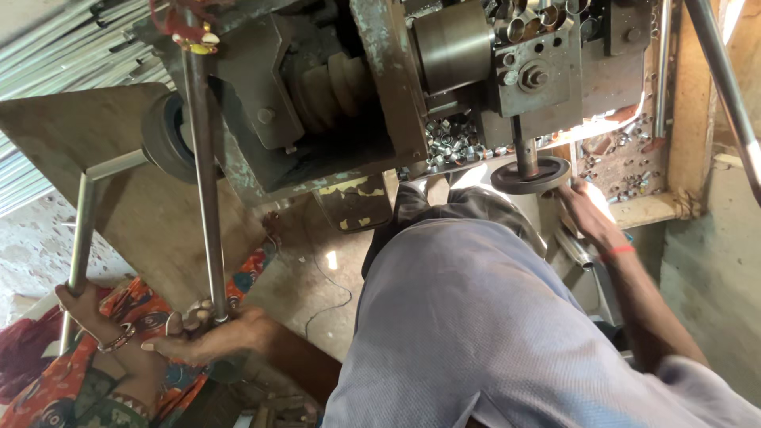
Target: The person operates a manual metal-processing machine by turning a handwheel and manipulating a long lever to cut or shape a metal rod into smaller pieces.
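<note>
My left hand [208, 333] is closed around the lower end of a long steel rod [204, 166] that runs up into a heavy grey machine [333, 95]. My right hand [588, 215], with a red band at the wrist, reaches to the rim of a round dark handwheel [529, 176] under the machine's right side. Glare hides its fingers, so the grip is unclear. My grey-blue shirt [476, 317] fills the lower middle.
At the lower left another person in orange patterned cloth holds a second steel tube [82, 230] with one hand [83, 305]. Several small metal rings [452, 139] lie on the machine. Steel tubes [63, 47] are stacked at top left. A slanted pipe [725, 87] crosses the right.
</note>
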